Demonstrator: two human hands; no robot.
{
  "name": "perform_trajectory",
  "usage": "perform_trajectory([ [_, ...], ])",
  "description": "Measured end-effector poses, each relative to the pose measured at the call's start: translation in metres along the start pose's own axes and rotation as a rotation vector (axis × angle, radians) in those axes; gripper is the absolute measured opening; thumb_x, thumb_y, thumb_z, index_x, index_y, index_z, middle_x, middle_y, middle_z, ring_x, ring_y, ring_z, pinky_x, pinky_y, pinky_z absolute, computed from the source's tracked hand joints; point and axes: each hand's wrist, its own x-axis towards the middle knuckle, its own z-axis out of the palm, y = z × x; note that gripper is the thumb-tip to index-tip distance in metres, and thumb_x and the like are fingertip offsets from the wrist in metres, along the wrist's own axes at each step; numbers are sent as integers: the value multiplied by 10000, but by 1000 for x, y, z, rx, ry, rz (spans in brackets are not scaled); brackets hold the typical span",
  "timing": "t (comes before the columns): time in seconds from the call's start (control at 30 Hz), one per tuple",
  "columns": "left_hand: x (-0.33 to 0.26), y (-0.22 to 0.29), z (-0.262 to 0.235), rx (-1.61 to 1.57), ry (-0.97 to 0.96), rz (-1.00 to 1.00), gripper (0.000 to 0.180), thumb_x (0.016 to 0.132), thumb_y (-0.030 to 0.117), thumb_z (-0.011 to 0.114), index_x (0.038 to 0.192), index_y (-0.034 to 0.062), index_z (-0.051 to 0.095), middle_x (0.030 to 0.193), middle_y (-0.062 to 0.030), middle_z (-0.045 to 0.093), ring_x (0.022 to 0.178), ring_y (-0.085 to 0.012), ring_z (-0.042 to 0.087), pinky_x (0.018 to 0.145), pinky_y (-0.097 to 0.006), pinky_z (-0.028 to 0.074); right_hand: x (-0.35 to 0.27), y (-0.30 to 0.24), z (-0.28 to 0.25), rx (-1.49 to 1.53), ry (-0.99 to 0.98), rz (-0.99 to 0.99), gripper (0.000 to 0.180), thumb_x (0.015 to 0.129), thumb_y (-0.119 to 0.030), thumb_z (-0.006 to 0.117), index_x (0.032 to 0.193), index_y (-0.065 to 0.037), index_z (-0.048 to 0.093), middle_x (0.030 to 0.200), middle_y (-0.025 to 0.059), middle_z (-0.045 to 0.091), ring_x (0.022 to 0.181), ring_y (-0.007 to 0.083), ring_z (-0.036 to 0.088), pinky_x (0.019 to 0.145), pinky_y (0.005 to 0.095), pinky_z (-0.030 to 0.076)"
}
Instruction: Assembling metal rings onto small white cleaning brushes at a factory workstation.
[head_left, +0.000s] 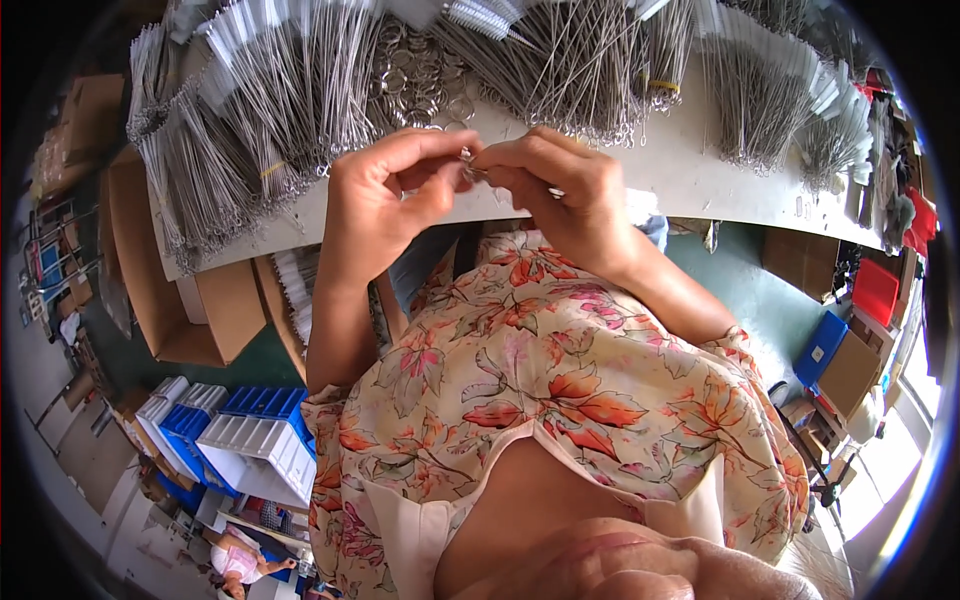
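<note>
My left hand (385, 190) and my right hand (570, 190) meet above the near edge of the table. Between their fingertips is a small shiny metal ring (467, 157), pinched by both hands and partly covered by the fingers. Its exact shape is hard to make out. Just beyond my left hand lies a heap of loose metal rings (410, 75). Bundles of thin wire-handled brushes (265, 100) lie left of the heap, their looped wire ends toward me. More wire-handled brushes (580, 75) lie on its right side.
The pale table (690, 190) curves across the top. Farther right lies another brush bundle (760, 100). An open cardboard box (200, 310) stands below the table's left end, with blue and white crates (250, 440) behind. Another person (237, 560) is at the lower left.
</note>
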Motion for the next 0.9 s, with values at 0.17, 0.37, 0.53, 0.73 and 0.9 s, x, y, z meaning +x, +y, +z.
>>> perform_trajectory([
  [0.17,27,16,-27,636,124,-9,322,812,22,600,1131,11,554,1032,-88,621,848,-122,609,684,-229,495,-8,60,29,-445,-69,-240,249,668,28,605,905,-49,620,790,76,588,690,214,585,604,308,503],
  [0.37,85,-12,-95,1271,480,-148,296,802,335,622,838,42,616,732,-86,637,664,-219,609,620,-323,460,-2,75,39,-472,-176,-490,261,639,-15,589,899,-37,590,845,54,567,839,218,547,690,302,484],
  [0.53,78,-28,-107,1046,593,-104,244,804,282,624,818,40,600,697,-80,624,641,-200,595,613,-315,451,17,39,-40,-497,284,-206,81,697,-49,651,767,-70,616,747,61,611,675,201,591,574,285,490],
  [0.73,76,-24,-122,753,696,7,236,818,257,621,829,25,581,724,-74,623,646,-169,575,630,-290,448,54,55,-97,-781,290,273,278,782,-339,648,789,-61,661,674,58,641,592,170,617,578,294,489],
  [0.9,46,33,-121,106,930,423,116,902,86,472,924,-24,447,848,-147,585,697,-208,619,671,-364,561,51,67,-105,-547,437,334,188,735,-210,685,846,-58,690,716,84,662,636,114,616,605,252,475],
])
